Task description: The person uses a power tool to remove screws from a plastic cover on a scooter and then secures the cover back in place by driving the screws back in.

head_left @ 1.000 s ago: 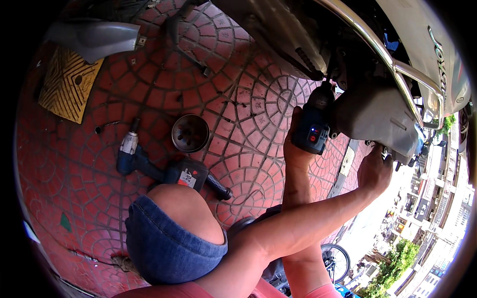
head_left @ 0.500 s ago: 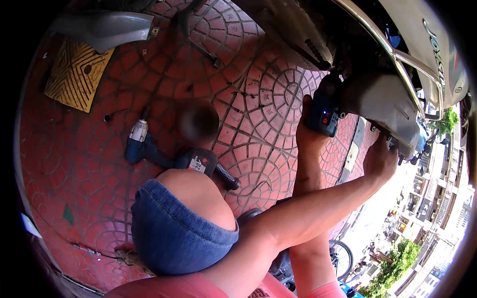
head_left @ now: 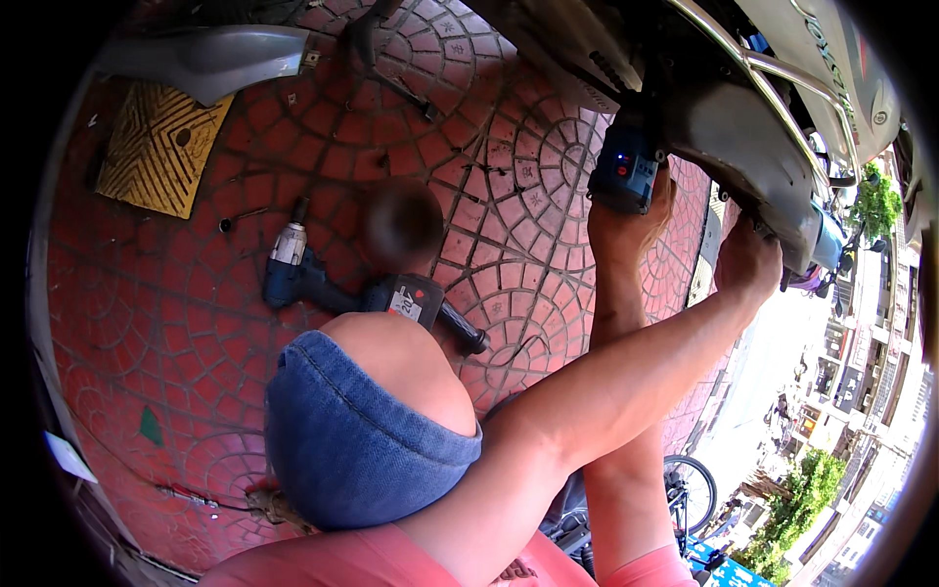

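Observation:
My right hand [head_left: 634, 220] is closed round a blue and black cordless power tool [head_left: 623, 168], whose small lights glow; its front end is up against the dark underside of a vehicle [head_left: 567, 44]. My left arm crosses over the right, and my left hand [head_left: 748, 256] has its fingers curled at the lower edge of a grey cover [head_left: 729, 132] on that vehicle; what they hold is hidden. A chrome bar [head_left: 724, 39] runs above the cover.
On red paving lie a second power tool [head_left: 298, 279], a blurred round bowl [head_left: 401, 223], a yellow ribbed ramp [head_left: 137, 152] and a grey panel [head_left: 230, 59]. My bare knee [head_left: 386, 362] is below them. A street with a bicycle [head_left: 694, 494] and buildings is at right.
The view has shifted, with the paving sliding rightward and the vehicle upward. The power tool in my right hand sits higher in the picture. My left hand stays at the cover's lower edge.

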Action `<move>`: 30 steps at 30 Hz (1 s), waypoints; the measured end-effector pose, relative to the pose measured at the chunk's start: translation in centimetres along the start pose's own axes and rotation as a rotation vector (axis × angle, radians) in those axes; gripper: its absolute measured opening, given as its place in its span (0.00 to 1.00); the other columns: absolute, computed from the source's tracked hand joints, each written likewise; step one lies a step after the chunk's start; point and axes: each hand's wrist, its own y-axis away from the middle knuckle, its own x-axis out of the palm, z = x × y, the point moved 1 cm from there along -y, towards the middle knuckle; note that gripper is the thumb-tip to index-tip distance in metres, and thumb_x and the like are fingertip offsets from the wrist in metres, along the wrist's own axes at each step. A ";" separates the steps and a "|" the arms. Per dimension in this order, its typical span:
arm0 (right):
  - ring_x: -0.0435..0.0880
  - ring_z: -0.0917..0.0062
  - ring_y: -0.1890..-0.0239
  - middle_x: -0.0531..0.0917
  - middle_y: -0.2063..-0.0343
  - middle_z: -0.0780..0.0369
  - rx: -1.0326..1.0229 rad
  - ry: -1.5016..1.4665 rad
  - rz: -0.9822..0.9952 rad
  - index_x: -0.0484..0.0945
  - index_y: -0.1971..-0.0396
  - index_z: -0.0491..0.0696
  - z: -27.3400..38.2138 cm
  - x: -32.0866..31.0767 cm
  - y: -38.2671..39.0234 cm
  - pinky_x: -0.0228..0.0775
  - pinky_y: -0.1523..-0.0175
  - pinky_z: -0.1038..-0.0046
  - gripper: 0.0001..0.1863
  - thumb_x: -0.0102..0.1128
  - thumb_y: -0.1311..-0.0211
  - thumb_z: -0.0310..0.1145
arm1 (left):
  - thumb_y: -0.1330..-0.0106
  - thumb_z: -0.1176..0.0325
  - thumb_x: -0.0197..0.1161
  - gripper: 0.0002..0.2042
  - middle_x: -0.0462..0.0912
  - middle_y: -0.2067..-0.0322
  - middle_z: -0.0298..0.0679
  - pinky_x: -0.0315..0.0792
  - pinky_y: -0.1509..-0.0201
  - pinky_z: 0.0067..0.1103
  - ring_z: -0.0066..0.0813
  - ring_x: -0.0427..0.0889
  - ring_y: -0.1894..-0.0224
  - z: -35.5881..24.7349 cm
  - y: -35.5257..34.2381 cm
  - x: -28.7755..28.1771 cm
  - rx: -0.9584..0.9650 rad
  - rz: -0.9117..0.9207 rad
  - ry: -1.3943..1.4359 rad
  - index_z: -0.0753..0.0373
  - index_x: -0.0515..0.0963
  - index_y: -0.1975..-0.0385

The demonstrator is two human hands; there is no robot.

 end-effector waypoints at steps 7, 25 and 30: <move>0.78 0.58 0.48 0.81 0.56 0.59 -0.262 0.227 0.255 0.74 0.30 0.48 -2.1 -4.8 4.8 0.64 0.42 0.54 0.41 0.72 0.50 0.33 | 0.25 0.54 0.54 0.23 0.83 0.42 0.57 0.75 0.36 0.44 0.60 0.81 0.38 0.5 -1.3 -0.8 0.052 -0.061 0.017 0.60 0.77 0.37; 0.85 0.59 0.64 0.85 0.64 0.55 0.498 -0.068 0.473 0.82 0.54 0.43 -17.1 -19.1 15.8 0.76 0.57 0.60 0.19 0.79 0.42 0.34 | 0.28 0.69 0.54 0.11 0.84 0.62 0.52 0.81 0.57 0.39 0.44 0.84 0.62 5.9 -10.3 -14.1 -0.281 0.214 0.575 0.69 0.76 0.52; 0.85 0.78 0.67 0.87 0.70 0.61 0.584 -0.462 0.324 0.84 0.56 0.41 -16.9 -19.2 14.5 0.77 0.61 0.71 0.15 0.79 0.38 0.30 | 0.33 0.77 0.50 0.14 0.84 0.55 0.55 0.81 0.43 0.46 0.52 0.87 0.51 7.7 -9.4 -16.6 -0.280 0.165 0.496 0.73 0.75 0.50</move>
